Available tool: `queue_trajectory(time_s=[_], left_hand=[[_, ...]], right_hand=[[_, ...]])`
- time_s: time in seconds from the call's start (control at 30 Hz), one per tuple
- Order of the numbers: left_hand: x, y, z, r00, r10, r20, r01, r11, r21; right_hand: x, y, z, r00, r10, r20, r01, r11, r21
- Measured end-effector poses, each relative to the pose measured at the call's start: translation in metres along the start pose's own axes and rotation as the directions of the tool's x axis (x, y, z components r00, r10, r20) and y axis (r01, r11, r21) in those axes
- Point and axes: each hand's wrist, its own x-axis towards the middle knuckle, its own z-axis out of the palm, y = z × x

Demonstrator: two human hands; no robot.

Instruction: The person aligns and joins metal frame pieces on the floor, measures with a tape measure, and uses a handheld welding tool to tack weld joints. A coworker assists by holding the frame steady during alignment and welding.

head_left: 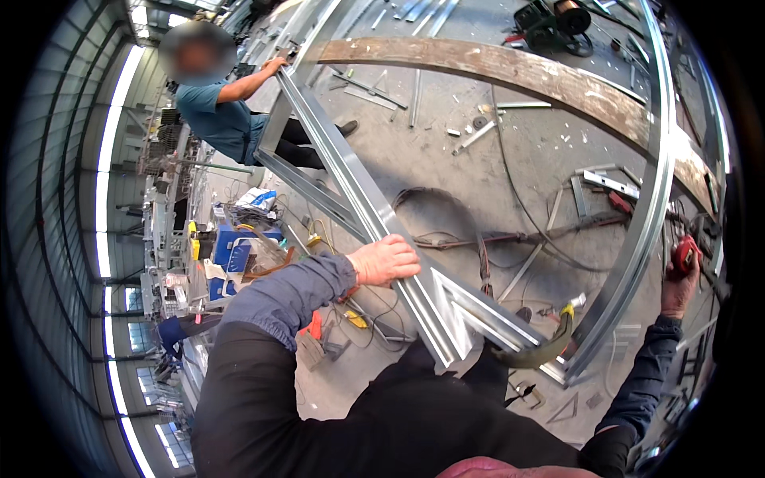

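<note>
A long silver metal channel frame (pixel 351 179) slants from the far left down to my body. My left hand (pixel 385 261) is closed over its edge, fingers wrapped round the top. Off to the right, my right hand (pixel 680 291) is closed on a red tape measure (pixel 684 254), beside a tall metal upright (pixel 665 135). A co-worker in a blue shirt (pixel 203 111) stands at the far left with a hand (pixel 275 65) on the far end of the frame. Near my lap, an olive-green curved thing (pixel 542 346) with a yellow end lies over the frame's corner.
A worn wooden plank (pixel 478 64) crosses the far side. Dark cables (pixel 446 199) loop over the floor, among metal offcuts (pixel 476 137). A blue machine (pixel 243 251) stands at left. A white level (pixel 611 183) lies at right; a dark green machine (pixel 550 24) sits farther off.
</note>
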Motion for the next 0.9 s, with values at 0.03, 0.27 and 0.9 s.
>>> queue_trajectory(time_s=[0.03, 0.27, 0.9], left_hand=[[0.000, -0.008, 0.004, 0.999, 0.032, -0.038, -0.032, 0.999, -0.014], [0.005, -0.002, 0.019, 0.992, 0.009, -0.125, -0.022, 0.995, -0.101], [-0.001, -0.010, 0.038, 0.975, 0.129, -0.181, -0.119, 0.991, 0.064]], right_hand=[[-0.033, 0.004, 0.005, 0.999, -0.027, 0.024, 0.027, 0.999, -0.019], [-0.341, 0.086, 0.131, 0.982, -0.135, -0.129, 0.085, 0.938, -0.335], [-0.577, 0.368, 0.287, 0.731, -0.188, -0.656, 0.221, 0.975, -0.033]])
